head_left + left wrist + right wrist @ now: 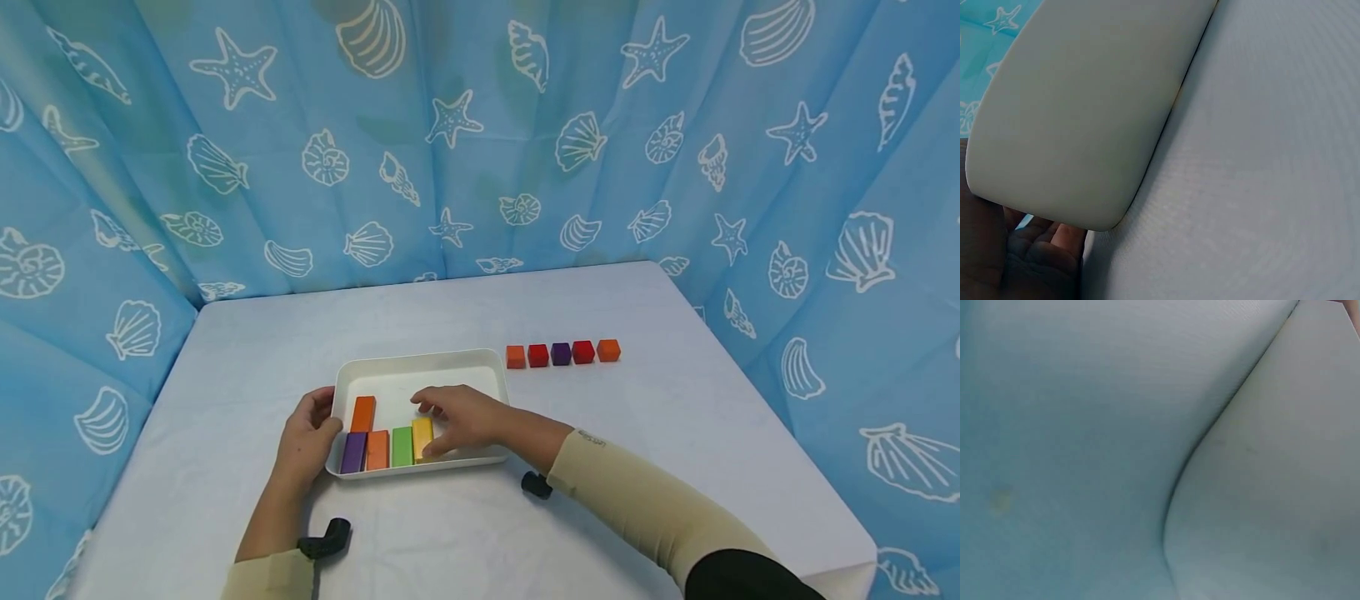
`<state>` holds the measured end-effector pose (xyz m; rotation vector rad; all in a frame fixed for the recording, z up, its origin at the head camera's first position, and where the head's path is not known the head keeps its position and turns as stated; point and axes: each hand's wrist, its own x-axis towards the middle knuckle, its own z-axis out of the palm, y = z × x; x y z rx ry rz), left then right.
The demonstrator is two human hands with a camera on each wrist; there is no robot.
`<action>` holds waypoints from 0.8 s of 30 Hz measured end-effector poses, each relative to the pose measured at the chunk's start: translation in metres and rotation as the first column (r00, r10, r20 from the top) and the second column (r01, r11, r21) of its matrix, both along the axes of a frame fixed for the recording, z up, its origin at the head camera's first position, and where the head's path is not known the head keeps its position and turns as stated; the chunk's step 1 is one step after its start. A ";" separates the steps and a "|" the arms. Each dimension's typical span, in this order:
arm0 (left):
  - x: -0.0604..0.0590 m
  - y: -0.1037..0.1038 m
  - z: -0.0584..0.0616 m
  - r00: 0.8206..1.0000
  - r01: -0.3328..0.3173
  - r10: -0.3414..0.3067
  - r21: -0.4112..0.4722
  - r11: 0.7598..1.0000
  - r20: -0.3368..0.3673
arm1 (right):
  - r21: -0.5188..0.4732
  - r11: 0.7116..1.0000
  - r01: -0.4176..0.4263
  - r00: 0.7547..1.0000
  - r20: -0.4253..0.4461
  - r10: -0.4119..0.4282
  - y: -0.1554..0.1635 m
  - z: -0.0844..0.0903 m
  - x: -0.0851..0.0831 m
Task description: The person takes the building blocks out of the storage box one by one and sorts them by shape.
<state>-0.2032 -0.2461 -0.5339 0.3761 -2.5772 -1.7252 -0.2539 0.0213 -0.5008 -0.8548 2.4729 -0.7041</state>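
We see a white tray (420, 367) on a pale grey surface (675, 433). Inside the tray lie long blocks in a row — a purple block (352, 452), an orange block (377, 450), a green block (402, 447) and a yellow block (422, 435) — with a second orange block (363, 413) behind them. Beside the tray we count five small cubes: an orange cube (515, 357), a red cube (537, 355), a purple cube (561, 353), another red cube (583, 352) and another orange cube (608, 350). The backdrop curtain (480, 142) is light blue, patterned with white seashells and starfish. The sleeves (637, 500) are beige — one ends in black at the frame's edge.
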 end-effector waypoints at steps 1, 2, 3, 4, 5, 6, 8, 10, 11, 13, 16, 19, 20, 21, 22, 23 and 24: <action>0.000 0.000 0.000 1.000 0.002 -0.002 0.000 1.000 0.000 | 0.006 1.000 0.000 1.000 -0.002 0.000 0.001 0.000 0.000; 0.000 0.000 0.001 1.000 0.002 -0.002 -0.001 1.000 0.000 | 0.013 1.000 -0.010 1.000 -0.010 0.010 0.002 -0.001 0.000; 0.000 0.000 0.001 1.000 0.004 -0.004 -0.001 1.000 -0.001 | 0.021 0.999 -0.024 0.999 -0.021 0.024 0.002 -0.001 0.000; 0.001 0.000 0.001 1.000 0.005 -0.005 -0.002 1.000 -0.002 | 0.031 0.999 -0.044 0.998 -0.037 0.045 0.003 -0.001 0.001; 0.001 0.000 0.001 1.000 0.006 -0.006 -0.002 1.000 -0.003 | 0.042 0.997 -0.066 0.996 -0.054 0.068 0.003 -0.001 0.001; 0.001 0.000 0.002 1.000 0.006 -0.006 0.000 1.000 -0.004 | 0.056 0.995 -0.087 0.993 -0.073 0.091 0.004 -0.002 0.001; 0.002 0.000 0.001 1.000 0.009 -0.009 0.006 1.000 -0.005 | 0.080 0.989 -0.122 0.986 -0.106 0.130 0.004 -0.003 0.001; 0.002 -0.001 0.001 1.000 0.017 -0.017 0.013 1.000 -0.006 | 0.100 0.985 -0.144 0.979 -0.129 0.157 0.004 -0.004 0.001; 0.003 -0.001 0.002 1.000 0.020 -0.020 0.018 1.000 -0.007 | 0.106 0.983 -0.149 0.977 -0.135 0.162 0.004 -0.005 0.001; 0.003 -0.002 0.002 1.000 0.026 -0.026 0.020 0.999 -0.006 | 0.117 0.982 -0.150 0.976 -0.142 0.166 0.003 -0.005 0.001; 0.003 -0.002 0.003 1.000 0.027 -0.027 0.018 0.999 -0.009 | 0.120 0.982 -0.146 0.975 -0.148 0.163 0.003 -0.005 0.001; 0.003 -0.002 0.004 1.000 0.021 -0.020 0.012 1.000 -0.008 | 0.112 0.984 -0.137 0.977 -0.147 0.153 0.003 -0.004 0.001; 0.003 -0.002 0.004 1.000 0.018 -0.018 0.011 1.000 -0.007 | 0.112 0.984 -0.137 0.977 -0.149 0.153 0.003 -0.005 0.001; 0.002 -0.001 0.003 1.000 0.015 -0.015 0.009 1.000 -0.004 | 0.110 0.984 -0.137 0.977 -0.147 0.153 0.004 -0.005 0.001; 0.002 -0.001 0.003 1.000 0.013 -0.013 0.009 1.000 -0.002 | 0.111 0.984 -0.140 0.976 -0.150 0.155 0.004 -0.005 0.001; 0.002 -0.001 0.002 1.000 0.014 -0.014 0.008 1.000 0.000 | 0.112 0.984 -0.140 0.976 -0.153 0.156 0.005 -0.006 0.001; 0.002 -0.001 0.002 1.000 0.015 -0.015 0.010 1.000 0.004 | 0.109 0.984 -0.141 0.976 -0.150 0.156 0.005 -0.007 0.001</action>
